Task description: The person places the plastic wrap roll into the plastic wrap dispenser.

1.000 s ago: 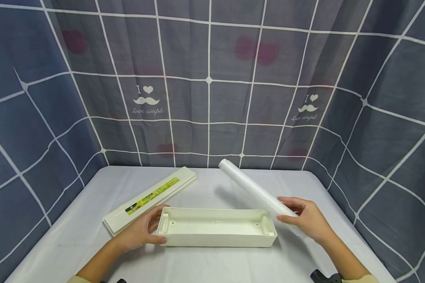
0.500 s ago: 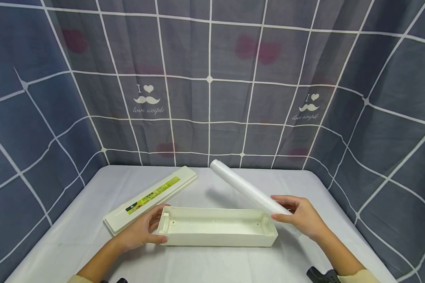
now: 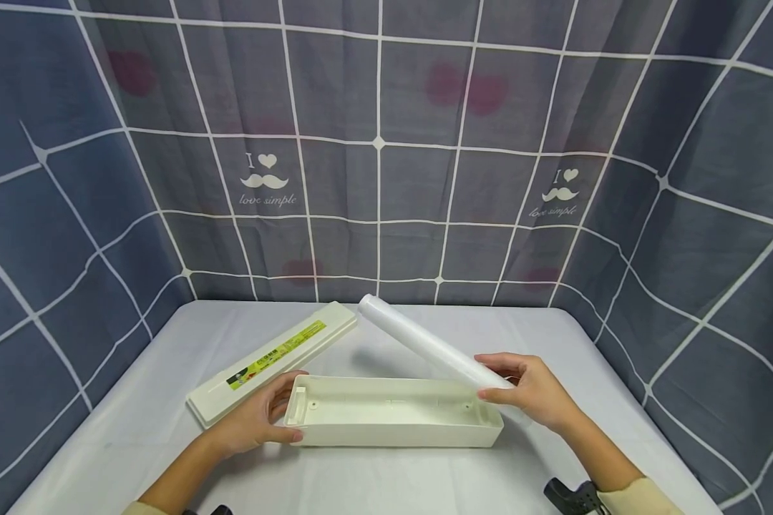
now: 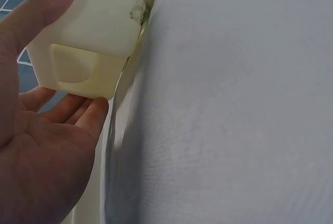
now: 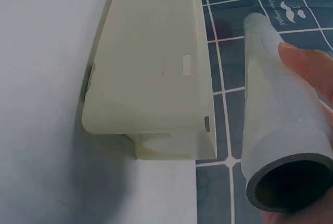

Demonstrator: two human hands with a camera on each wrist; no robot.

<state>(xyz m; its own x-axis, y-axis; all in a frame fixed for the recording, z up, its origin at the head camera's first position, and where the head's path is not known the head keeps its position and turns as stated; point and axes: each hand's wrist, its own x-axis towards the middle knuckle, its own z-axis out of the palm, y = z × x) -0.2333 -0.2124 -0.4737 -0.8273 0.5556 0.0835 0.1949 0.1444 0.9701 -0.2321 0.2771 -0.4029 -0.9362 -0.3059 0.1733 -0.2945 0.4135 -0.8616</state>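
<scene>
A long cream plastic box (image 3: 396,436), its top side uncovered, lies on the table with its hollow toward the back. My left hand (image 3: 254,418) grips its left end, thumb on the front wall and fingers at the end face, as the left wrist view shows closely. My right hand (image 3: 531,392) holds the near end of a white roll of plastic wrap (image 3: 425,343), thumb on one side. The roll slants up to the left, above and behind the box's right end. In the right wrist view, the roll's dark hollow core (image 5: 291,185) faces the camera, apart from the box (image 5: 145,62).
Behind my left hand a matching cream lid (image 3: 273,361) with a green-yellow label lies slantwise. A white cloth covers the table (image 3: 386,486). Dark blue checked curtains (image 3: 341,179) stand at the back and both sides.
My right hand has carried the roll of plastic wrap leftward, so its near end now comes over the box's right end. The left hand, box and lid have stayed put.
</scene>
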